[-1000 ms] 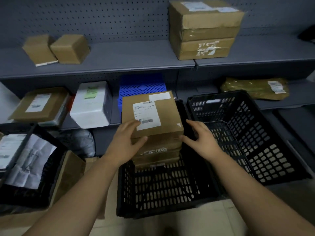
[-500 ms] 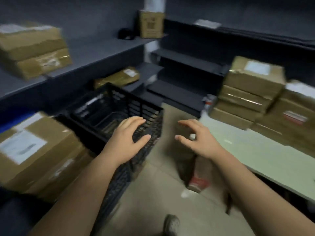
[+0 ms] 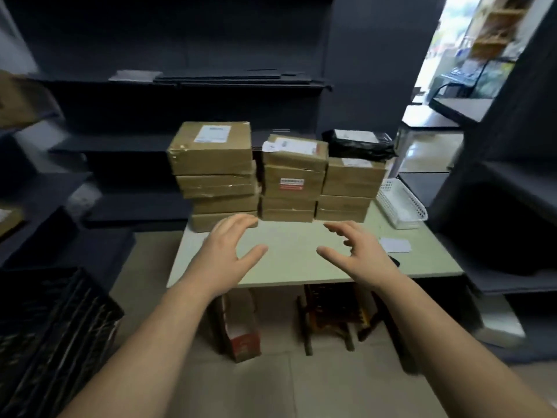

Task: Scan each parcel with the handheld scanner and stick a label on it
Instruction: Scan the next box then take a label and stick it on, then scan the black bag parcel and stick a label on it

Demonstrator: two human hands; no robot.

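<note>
Entry: left hand (image 3: 229,251), right hand (image 3: 360,256), both spread, fingers loosely bent, holding nothing, over the near surface (image 3: 289,236). Parcels (image 3: 294,179): three stacks at its far edge. Risk I see: tugging a lower box could topple the left stack (image 3: 215,176) (its boxes sit skewed). Scanner: I cannot pick it out, so a blind reach may miss.

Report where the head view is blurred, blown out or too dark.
Head view: the doorway at upper right is blown out; the dark shelves lose detail; the black crate at lower left is smeared; the stacked parcels are sharper, label print unreadable.
</note>
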